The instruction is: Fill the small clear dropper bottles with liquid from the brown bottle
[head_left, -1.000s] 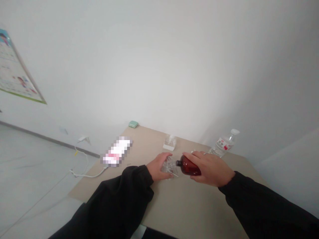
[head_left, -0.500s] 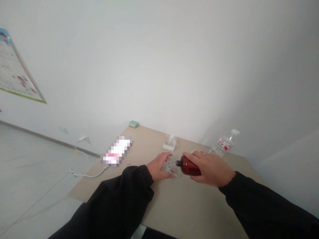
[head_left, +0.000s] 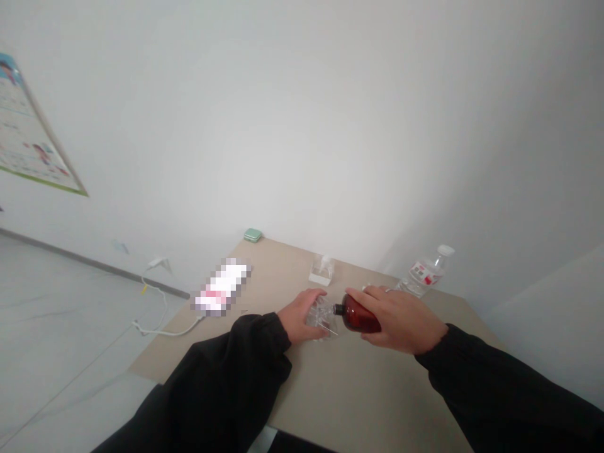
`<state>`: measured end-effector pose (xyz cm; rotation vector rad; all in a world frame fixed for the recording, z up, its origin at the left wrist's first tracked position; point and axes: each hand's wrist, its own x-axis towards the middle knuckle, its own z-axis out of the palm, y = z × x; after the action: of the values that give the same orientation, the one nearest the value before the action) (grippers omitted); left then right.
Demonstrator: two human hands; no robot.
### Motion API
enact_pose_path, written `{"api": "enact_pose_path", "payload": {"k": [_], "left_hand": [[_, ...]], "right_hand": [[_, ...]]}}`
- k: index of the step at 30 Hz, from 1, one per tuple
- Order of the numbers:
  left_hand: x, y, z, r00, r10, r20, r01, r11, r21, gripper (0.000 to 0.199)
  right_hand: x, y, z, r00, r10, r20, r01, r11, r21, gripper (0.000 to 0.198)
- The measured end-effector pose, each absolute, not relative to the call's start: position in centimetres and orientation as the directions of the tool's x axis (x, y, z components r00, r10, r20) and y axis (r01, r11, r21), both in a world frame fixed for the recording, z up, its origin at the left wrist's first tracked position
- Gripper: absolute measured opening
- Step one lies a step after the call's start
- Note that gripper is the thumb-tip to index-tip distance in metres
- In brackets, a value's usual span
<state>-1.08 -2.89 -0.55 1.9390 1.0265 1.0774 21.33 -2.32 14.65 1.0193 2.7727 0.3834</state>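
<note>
My left hand (head_left: 302, 318) is curled around a clear, faceted glass container (head_left: 321, 316) on the table; its exact kind is hard to make out. In my right hand (head_left: 401, 321) is a dark reddish-brown bottle (head_left: 361, 314), tipped on its side. The bottle's narrow black neck points left, at the mouth of the glass container. Whether liquid runs from the neck cannot be seen. Behind my right hand stands a clear plastic water bottle (head_left: 427, 275) with a white cap and a red-and-white label; the hand hides its lower part.
On the beige table (head_left: 358, 390), a small clear bottle (head_left: 321, 270) stands near the wall. A green case (head_left: 253, 234) lies at the back left corner. A blurred-out phone (head_left: 221, 286) lies at the left edge, joined to a white cable (head_left: 179, 331) that hangs off the table.
</note>
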Motion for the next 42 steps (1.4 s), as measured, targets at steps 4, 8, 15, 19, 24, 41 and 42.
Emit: {"api": "enact_pose_path", "payload": {"k": [4, 8, 15, 19, 24, 41, 42], "left_hand": [[-1.10, -2.90, -0.59, 0.346, 0.870, 0.351, 0.307, -0.459, 0.834, 0.086], [-1.08, -2.88, -0.66, 0.339, 0.869, 0.360, 0.294, -0.462, 0.837, 0.086], [-1.13, -2.85, -0.63, 0.347, 0.866, 0.360, 0.303, -0.466, 0.831, 0.086], [-1.14, -2.92, -0.52, 0.343, 0.870, 0.355, 0.296, -0.458, 0.838, 0.085], [-1.19, -2.93, -0.53, 0.348, 0.867, 0.357, 0.285, -0.461, 0.840, 0.086], [-1.26, -2.93, -0.65, 0.345, 0.866, 0.363, 0.300, -0.468, 0.831, 0.086], [-1.25, -2.88, -0.74, 0.345, 0.865, 0.366, 0.301, -0.471, 0.830, 0.086]], "right_hand": [[21.31, -2.30, 14.69, -0.758, 0.649, -0.063, 0.605, 0.736, 0.303, 0.070], [21.32, -2.28, 14.72, -0.765, 0.642, -0.056, 0.597, 0.738, 0.314, 0.071], [21.08, -2.33, 14.88, -0.758, 0.650, -0.060, 0.596, 0.727, 0.342, 0.071], [20.96, -2.39, 15.03, -0.754, 0.653, -0.075, 0.594, 0.726, 0.347, 0.069], [20.95, -2.38, 15.05, -0.762, 0.643, -0.073, 0.587, 0.735, 0.340, 0.069], [20.79, -2.53, 15.29, -0.751, 0.654, -0.095, 0.591, 0.729, 0.346, 0.067], [20.78, -2.50, 15.30, -0.752, 0.653, -0.094, 0.590, 0.730, 0.346, 0.067]]}}
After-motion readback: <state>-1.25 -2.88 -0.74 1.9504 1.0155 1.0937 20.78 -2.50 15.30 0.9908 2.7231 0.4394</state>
